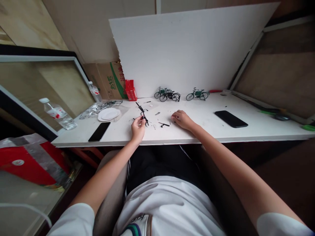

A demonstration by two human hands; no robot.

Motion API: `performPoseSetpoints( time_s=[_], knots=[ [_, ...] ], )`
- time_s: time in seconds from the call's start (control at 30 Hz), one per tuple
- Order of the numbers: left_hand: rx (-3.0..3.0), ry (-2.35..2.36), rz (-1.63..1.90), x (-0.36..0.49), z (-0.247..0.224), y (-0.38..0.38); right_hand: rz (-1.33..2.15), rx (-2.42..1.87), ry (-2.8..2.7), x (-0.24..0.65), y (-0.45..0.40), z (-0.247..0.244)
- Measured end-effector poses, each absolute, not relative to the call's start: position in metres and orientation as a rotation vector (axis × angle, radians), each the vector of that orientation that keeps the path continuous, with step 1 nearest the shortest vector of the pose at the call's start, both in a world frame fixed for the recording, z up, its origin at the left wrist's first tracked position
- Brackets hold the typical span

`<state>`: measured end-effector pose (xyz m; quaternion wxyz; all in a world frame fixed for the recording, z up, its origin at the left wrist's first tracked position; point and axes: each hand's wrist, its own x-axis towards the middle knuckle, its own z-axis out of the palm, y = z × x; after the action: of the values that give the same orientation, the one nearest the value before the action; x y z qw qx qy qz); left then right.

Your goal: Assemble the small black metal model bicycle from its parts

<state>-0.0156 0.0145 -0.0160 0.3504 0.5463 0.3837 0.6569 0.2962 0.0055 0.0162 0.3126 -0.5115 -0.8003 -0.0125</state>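
Note:
My left hand point(138, 129) is closed, thumb and fingers pinching a thin black model bicycle frame point(145, 118) above the white table. My right hand point(181, 119) rests on the tabletop with its fingers curled together. Whatever lies under its fingertips is too small or hidden to make out. Between the hands lies a small black part point(164, 125), with tiny loose bits around it. Behind them stand miniature bicycles: a black one point(169, 96), a green one point(197, 94) to its right, and another green one point(159, 90) partly hidden behind the black.
A black phone point(99, 131) lies at left, another phone point(230, 118) at right. White plates point(109, 114) sit beside a plastic bag of parts point(94, 109). A water bottle point(58, 114) stands at the left edge. A red box point(131, 90) and white board point(192, 49) are behind.

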Motion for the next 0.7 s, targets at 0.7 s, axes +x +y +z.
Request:
performPoseSetpoints(
  time_s=[0.7],
  knots=[
    [1.623,0.927,1.571,-0.011,-0.018,0.009,0.132,-1.006,-1.816,0.213,-0.027,0.025]
  ],
)
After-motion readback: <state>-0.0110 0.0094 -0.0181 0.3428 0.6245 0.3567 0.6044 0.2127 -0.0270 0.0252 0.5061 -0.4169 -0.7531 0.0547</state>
